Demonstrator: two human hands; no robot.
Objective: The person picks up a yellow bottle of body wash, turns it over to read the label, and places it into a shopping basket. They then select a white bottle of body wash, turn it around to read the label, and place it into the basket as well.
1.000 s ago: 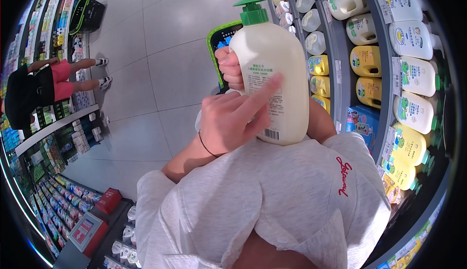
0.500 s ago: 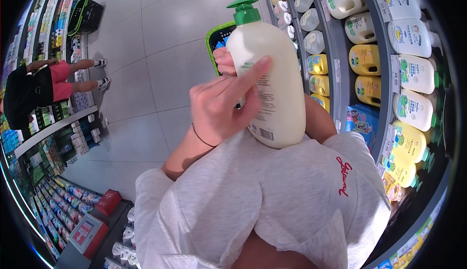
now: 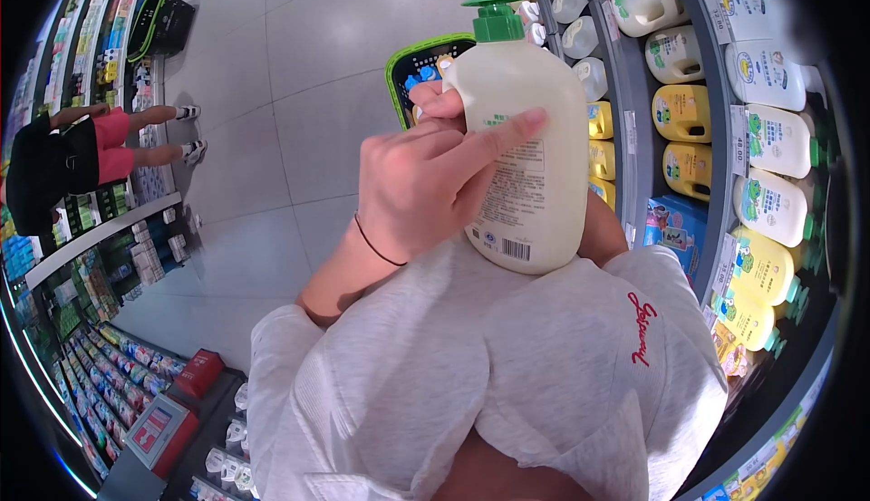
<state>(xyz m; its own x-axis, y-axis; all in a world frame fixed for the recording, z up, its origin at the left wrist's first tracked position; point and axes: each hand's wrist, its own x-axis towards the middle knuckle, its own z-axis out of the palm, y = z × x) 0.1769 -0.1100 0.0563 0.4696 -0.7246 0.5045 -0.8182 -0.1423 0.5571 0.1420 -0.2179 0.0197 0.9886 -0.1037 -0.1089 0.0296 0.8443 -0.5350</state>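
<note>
A large cream-coloured pump bottle (image 3: 544,175) with a green pump top (image 3: 497,19) is upright in front of my chest. Its printed back label, with small text and a barcode, faces me. My right hand (image 3: 437,101) grips the bottle from behind; only a few fingertips show, wrapped round its left edge, and the rest is hidden. Across the label reaches my left hand (image 3: 412,179), index finger stretched out with its tip at the bottle's front. Its other fingers are partly bent, and nothing is held in it. A thin black band circles the left wrist.
Beyond the bottle is a green-rimmed black basket (image 3: 391,80) with blue-topped items inside. Shelves on the right carry yellow jugs (image 3: 681,111) and white bottles (image 3: 778,139). At left, a person (image 3: 68,170) stands by another shelf near a second basket (image 3: 168,28).
The pump bottle has shifted a little to the right, together with my hands. My left index finger has moved along with it, and more of the basket behind now shows.
</note>
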